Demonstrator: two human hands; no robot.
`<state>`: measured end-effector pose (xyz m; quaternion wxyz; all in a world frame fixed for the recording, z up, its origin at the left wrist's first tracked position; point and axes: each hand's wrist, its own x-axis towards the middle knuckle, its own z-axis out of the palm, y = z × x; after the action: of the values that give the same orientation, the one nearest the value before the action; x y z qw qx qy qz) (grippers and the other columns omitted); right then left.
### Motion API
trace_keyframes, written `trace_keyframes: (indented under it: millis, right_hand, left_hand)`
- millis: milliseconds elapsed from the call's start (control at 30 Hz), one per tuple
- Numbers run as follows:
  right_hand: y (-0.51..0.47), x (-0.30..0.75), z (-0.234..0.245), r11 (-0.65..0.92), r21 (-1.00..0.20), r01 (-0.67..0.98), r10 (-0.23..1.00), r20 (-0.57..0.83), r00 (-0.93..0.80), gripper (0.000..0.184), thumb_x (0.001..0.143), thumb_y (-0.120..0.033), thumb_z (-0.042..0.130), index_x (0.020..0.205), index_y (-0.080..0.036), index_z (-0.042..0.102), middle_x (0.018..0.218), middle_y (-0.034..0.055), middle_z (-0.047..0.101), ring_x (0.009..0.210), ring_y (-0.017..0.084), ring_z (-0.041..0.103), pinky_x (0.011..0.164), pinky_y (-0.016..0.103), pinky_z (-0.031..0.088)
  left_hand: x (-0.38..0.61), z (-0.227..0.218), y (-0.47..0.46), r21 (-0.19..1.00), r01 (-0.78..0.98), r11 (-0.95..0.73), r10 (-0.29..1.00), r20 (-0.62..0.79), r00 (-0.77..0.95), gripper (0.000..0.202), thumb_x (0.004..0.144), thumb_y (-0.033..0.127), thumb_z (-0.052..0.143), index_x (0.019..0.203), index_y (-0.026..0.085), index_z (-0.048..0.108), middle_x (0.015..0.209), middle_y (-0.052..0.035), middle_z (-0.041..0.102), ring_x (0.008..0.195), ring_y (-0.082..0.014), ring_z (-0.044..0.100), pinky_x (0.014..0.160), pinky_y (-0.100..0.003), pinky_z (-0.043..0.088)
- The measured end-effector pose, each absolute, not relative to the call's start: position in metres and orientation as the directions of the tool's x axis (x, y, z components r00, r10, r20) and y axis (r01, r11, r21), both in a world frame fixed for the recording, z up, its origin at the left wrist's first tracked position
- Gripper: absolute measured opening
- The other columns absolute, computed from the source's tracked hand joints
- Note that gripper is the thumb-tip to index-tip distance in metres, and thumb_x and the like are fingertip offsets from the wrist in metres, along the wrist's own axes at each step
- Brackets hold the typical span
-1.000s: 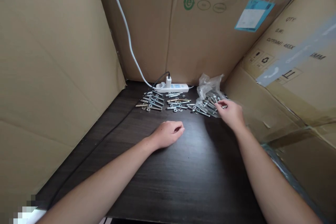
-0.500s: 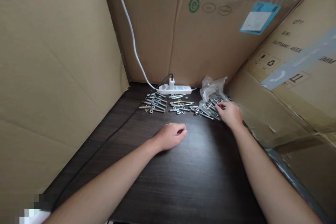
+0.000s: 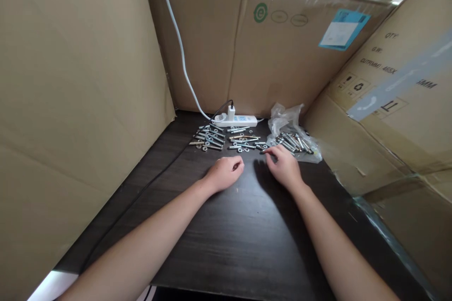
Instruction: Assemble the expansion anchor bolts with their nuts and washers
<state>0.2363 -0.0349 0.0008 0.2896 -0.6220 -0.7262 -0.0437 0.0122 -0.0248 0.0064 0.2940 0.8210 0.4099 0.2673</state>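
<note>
My left hand (image 3: 226, 172) rests on the dark table with its fingers curled closed; whatever may be inside is hidden. My right hand (image 3: 284, 165) hovers at the front of the right-hand hardware, thumb and forefinger pinched together. Something small and dark shows by its fingertips, too small to name. Right beside that hand, loose bolts (image 3: 293, 141) lie on a clear plastic bag (image 3: 312, 153). Beyond my left hand is a middle group of bolts with nuts and washers (image 3: 243, 140), and a further group of bolts and nuts (image 3: 212, 137) lies to its left.
A white power strip (image 3: 240, 121) with a plugged-in adapter stands behind the hardware. From it a black cable (image 3: 151, 182) crosses the table's left side, and a white cord (image 3: 178, 40) rises. Cardboard walls (image 3: 205, 47) enclose the table at left, back and right.
My right hand has moved left from the bolts on the bag to the bag's left front, uncovering more bolts. My left hand has shifted slightly up and left, still closed.
</note>
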Motion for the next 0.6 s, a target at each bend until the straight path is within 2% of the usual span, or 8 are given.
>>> trace_keyframes:
  millis: [133, 233, 367, 467, 600]
  right_hand:
    - [-0.043, 0.208, -0.005, 0.328, -0.259, 0.908, 0.870, 0.459, -0.183, 0.016, 0.085, -0.023, 0.048, 0.089, -0.022, 0.063, 0.088, 0.0051, 0.061, 0.086, 0.020, 0.057, 0.076, 0.029, 0.044]
    - [-0.040, 0.191, -0.004, 0.387, -0.220, 0.895, 0.864, 0.427, -0.268, 0.017, 0.085, -0.022, 0.047, 0.092, -0.022, 0.062, 0.090, 0.0057, 0.061, 0.089, 0.020, 0.055, 0.078, 0.029, 0.043]
    - [-0.023, 0.158, 0.002, 0.437, -0.167, 0.884, 0.848, 0.403, -0.343, 0.020, 0.087, -0.020, 0.045, 0.098, -0.020, 0.061, 0.095, 0.0074, 0.060, 0.091, 0.021, 0.053, 0.081, 0.030, 0.041]
    - [-0.006, 0.131, 0.007, 0.445, -0.135, 0.885, 0.849, 0.378, -0.369, 0.021, 0.088, -0.022, 0.045, 0.099, -0.019, 0.062, 0.096, 0.0089, 0.060, 0.092, 0.022, 0.053, 0.083, 0.031, 0.040]
    - [0.007, 0.109, 0.010, 0.452, -0.096, 0.887, 0.853, 0.337, -0.398, 0.020, 0.088, -0.025, 0.046, 0.099, -0.018, 0.061, 0.095, 0.0093, 0.059, 0.092, 0.023, 0.053, 0.083, 0.031, 0.039]
  left_hand:
    - [0.002, 0.008, -0.016, 0.634, 0.632, -0.445, 0.892, 0.246, 0.380, 0.013, 0.084, 0.020, 0.043, 0.086, 0.021, 0.055, 0.076, 0.0003, 0.059, 0.068, -0.0139, 0.052, 0.061, -0.024, 0.037]
    - [-0.016, 0.008, -0.007, 0.475, 0.741, -0.476, 0.875, 0.339, 0.345, 0.014, 0.079, 0.015, 0.047, 0.091, 0.020, 0.053, 0.091, -0.0042, 0.058, 0.086, -0.0188, 0.053, 0.076, -0.029, 0.042]
    - [-0.050, 0.008, 0.004, 0.308, 0.853, -0.422, 0.874, 0.389, 0.292, 0.022, 0.082, 0.013, 0.043, 0.102, 0.018, 0.052, 0.106, -0.0087, 0.053, 0.103, -0.0232, 0.048, 0.093, -0.035, 0.039]
    - [-0.071, 0.007, 0.008, 0.218, 0.910, -0.353, 0.890, 0.377, 0.255, 0.032, 0.082, 0.010, 0.041, 0.111, 0.018, 0.050, 0.113, -0.0102, 0.051, 0.110, -0.0257, 0.045, 0.098, -0.038, 0.035]
    - [-0.080, 0.006, 0.012, 0.179, 0.949, -0.260, 0.924, 0.331, 0.191, 0.029, 0.083, 0.014, 0.042, 0.111, 0.017, 0.051, 0.109, -0.0114, 0.052, 0.101, -0.0264, 0.046, 0.088, -0.039, 0.041]
